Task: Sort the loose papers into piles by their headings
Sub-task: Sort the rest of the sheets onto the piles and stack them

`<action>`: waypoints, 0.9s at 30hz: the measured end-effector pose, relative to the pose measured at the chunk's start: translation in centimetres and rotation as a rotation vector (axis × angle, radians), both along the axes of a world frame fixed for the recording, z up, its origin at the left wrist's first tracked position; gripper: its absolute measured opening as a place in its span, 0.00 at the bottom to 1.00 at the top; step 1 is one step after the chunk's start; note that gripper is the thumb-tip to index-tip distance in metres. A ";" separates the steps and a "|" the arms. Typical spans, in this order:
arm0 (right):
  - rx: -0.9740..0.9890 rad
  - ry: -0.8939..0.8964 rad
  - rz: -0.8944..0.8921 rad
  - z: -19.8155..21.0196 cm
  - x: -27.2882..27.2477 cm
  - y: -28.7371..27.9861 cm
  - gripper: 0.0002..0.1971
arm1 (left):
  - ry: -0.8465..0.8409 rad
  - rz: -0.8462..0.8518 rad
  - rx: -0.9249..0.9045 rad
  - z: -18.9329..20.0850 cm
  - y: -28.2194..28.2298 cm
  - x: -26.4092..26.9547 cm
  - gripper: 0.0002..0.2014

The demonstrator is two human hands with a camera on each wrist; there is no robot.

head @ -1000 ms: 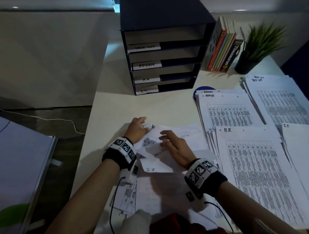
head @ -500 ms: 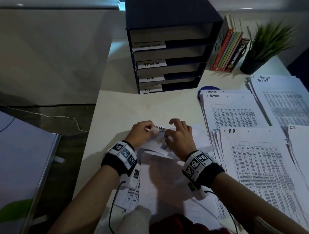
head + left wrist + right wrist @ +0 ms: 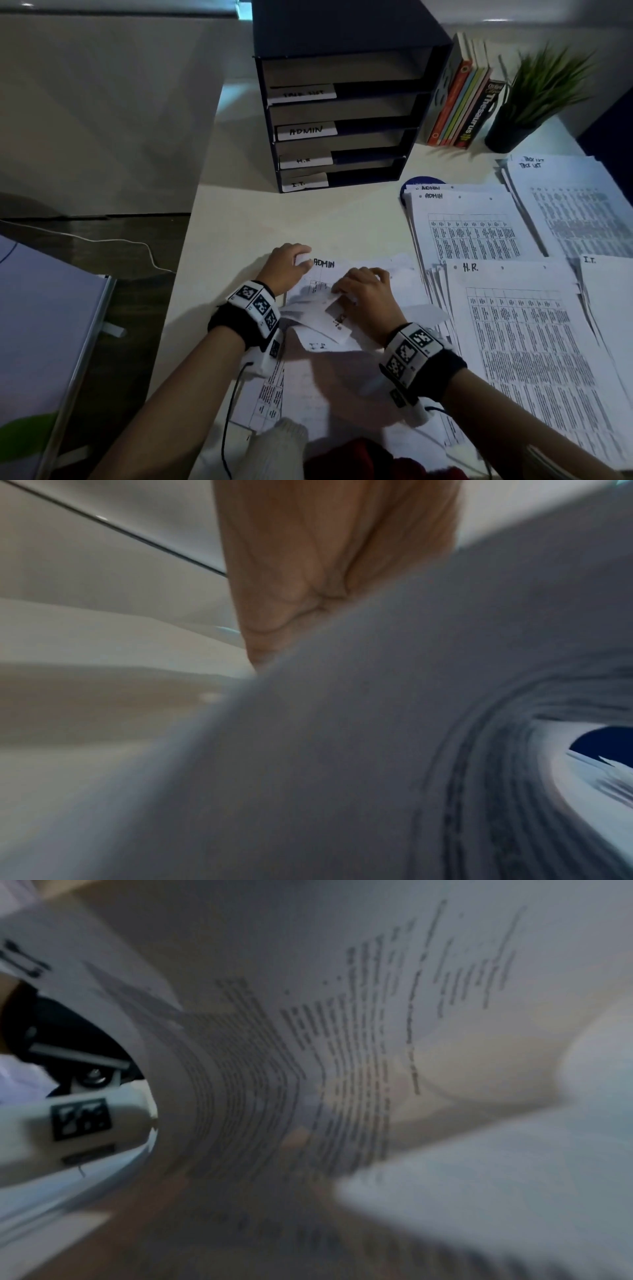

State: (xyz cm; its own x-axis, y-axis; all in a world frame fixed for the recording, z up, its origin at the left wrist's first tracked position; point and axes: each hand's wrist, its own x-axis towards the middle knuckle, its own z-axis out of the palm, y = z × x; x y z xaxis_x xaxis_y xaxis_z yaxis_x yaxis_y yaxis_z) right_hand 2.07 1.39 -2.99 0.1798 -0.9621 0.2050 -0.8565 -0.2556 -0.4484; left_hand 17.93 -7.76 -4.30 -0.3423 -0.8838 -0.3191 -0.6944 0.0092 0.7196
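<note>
At lower centre of the head view, the left hand (image 3: 286,265) pinches the corner of the ADMIN sheet (image 3: 346,270) atop the loose papers (image 3: 325,377) on the desk (image 3: 239,233). The right hand (image 3: 366,296) grips curled upper sheets. Sorted piles (image 3: 513,308) lie at right.

A cream bench (image 3: 239,219) stands against a pale wall (image 3: 102,102) in dim light. Dark wood floor (image 3: 113,308) shows at left, crossed by a white cable (image 3: 137,244) (thin, looping). A potted plant (image 3: 534,99) stands beside leaning books (image 3: 462,99).
</note>
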 end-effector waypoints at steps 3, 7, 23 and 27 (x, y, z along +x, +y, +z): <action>0.176 0.031 -0.111 1.5 -0.1 -2.2 0.06 | 0.265 0.080 0.060 0.9 0.7 0.2 0.17; 0.303 -0.090 -0.302 2.1 -0.3 -4.7 0.08 | 0.404 0.133 0.333 1.5 1.6 0.7 0.29; 0.699 -0.102 0.099 4.2 -3.2 -4.0 0.16 | 0.348 0.197 0.384 0.5 2.7 1.2 0.14; 0.528 0.146 0.072 2.2 -2.6 -3.5 0.11 | 0.247 0.150 0.444 1.1 2.9 0.7 0.14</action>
State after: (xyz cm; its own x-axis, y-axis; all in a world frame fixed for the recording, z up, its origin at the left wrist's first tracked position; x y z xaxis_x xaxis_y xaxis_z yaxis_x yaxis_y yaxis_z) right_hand -0.57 -2.15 -0.81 0.2397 -0.9117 -0.3337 -0.9078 -0.0887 -0.4099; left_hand 18.66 -4.86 -3.16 -0.3349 -0.7268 -0.5996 -0.4739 -0.4201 0.7739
